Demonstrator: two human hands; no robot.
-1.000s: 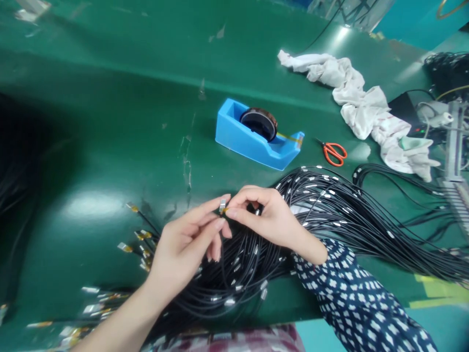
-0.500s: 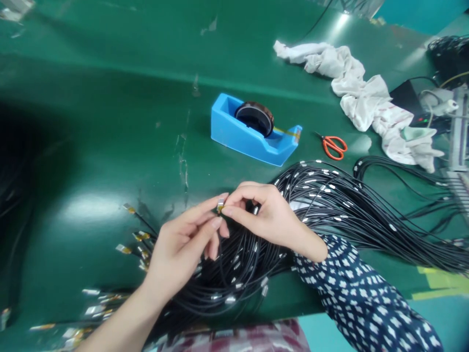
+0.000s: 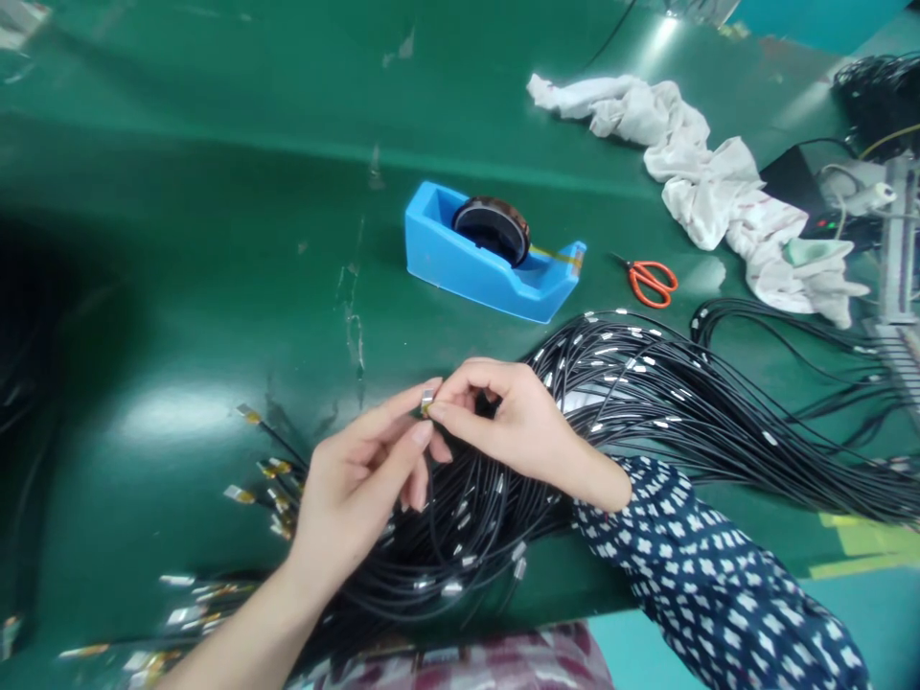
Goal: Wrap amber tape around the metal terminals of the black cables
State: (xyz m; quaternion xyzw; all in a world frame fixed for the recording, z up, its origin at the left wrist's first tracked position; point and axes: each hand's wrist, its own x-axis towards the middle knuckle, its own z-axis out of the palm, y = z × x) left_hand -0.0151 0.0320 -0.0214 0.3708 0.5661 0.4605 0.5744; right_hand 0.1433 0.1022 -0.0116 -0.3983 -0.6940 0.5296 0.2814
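Observation:
Between my two hands is the metal connector end (image 3: 426, 400) of a black cable, with a bit of amber tape at its base. My left hand (image 3: 374, 450) is closed on it from the left, thumb below and index finger behind. From the right, my right hand (image 3: 503, 412) pinches the taped part with thumb and index finger. A thick bundle of black cables (image 3: 690, 402) with small white labels runs under both hands to the right. Several taped connector ends (image 3: 244, 414) stick out left of my left wrist.
Beyond my hands stands a blue tape dispenser (image 3: 481, 273) with a roll of amber tape (image 3: 493, 230). Orange-handled scissors (image 3: 651, 283) lie to its right. A crumpled white cloth (image 3: 708, 182) stretches across the back right, near a black box (image 3: 797, 187).
The whole view has shifted slightly, so the dispenser, scissors and cloth appear a little farther left. Both hands keep nearly the same hold on the connector end.

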